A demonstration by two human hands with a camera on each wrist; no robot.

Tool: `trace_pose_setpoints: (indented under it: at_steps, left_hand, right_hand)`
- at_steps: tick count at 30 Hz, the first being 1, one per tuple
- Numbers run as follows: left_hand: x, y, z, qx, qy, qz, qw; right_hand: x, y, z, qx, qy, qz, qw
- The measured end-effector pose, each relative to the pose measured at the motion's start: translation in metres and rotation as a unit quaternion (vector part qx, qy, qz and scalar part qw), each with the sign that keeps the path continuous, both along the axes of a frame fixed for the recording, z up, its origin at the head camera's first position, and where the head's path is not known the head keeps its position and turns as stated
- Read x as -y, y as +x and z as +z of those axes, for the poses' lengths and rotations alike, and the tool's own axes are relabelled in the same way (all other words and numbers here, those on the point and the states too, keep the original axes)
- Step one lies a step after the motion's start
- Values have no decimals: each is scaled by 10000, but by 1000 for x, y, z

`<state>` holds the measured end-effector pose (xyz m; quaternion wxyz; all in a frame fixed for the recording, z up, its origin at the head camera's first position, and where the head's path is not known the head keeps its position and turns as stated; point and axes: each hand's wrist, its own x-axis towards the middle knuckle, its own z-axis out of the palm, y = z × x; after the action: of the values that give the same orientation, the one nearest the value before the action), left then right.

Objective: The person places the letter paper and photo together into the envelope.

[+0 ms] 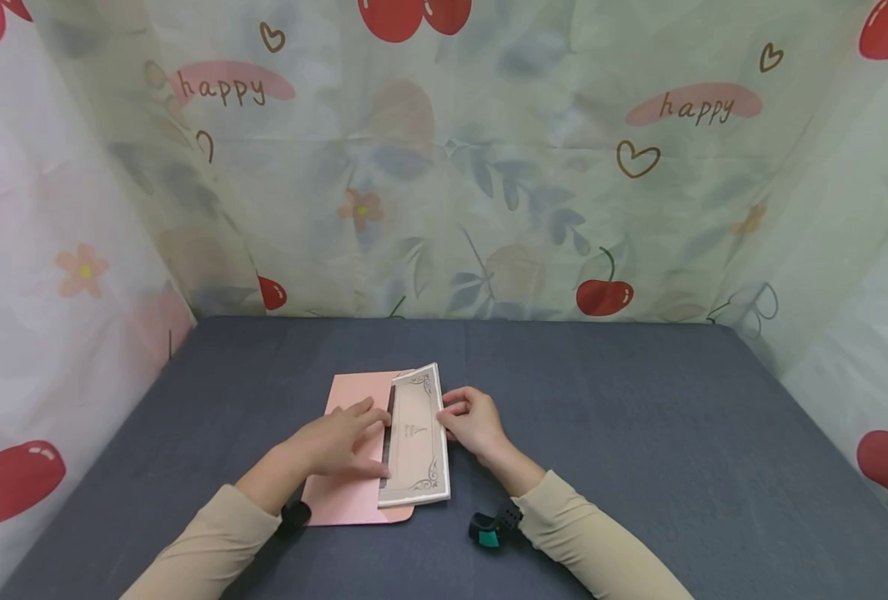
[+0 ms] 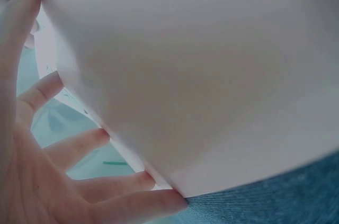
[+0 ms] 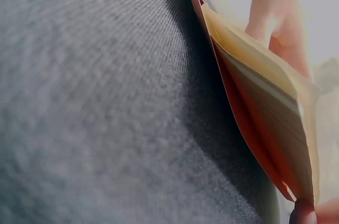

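A pink envelope lies on the table, with a white card bearing an ornate printed border partly out of its right side. My left hand rests over the envelope, thumb and fingers spread along its open edge; in the left wrist view the fingertips touch the edge of a broad pale panel. My right hand pinches the card's right edge between thumb and fingers. From the right wrist, the card shows layered edges tilted up above the envelope's reddish inside.
A dark grey cloth covers the table. Printed curtains with cherries and hearts enclose its back and sides. A black strap with a teal part is at the right wrist, and a dark device is at the left wrist.
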<state>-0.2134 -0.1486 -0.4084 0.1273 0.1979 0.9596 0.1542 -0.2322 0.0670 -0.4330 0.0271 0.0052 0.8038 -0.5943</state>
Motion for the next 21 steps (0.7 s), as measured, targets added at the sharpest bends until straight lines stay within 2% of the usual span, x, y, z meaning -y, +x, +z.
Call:
trace_pose_setpoints:
  at_steps: [6, 12, 21]
  left_hand:
    - [0, 2, 2, 28, -57, 51, 10000]
    - [1, 3, 4, -11, -16, -41, 10000]
    - [1, 3, 2, -56, -50, -95, 9999]
  right_hand:
    - [1, 0, 0, -1, 11, -39, 10000]
    - [3, 0, 2, -26, 45, -38, 10000]
    - [5, 3, 5, -9, -22, 16, 10000]
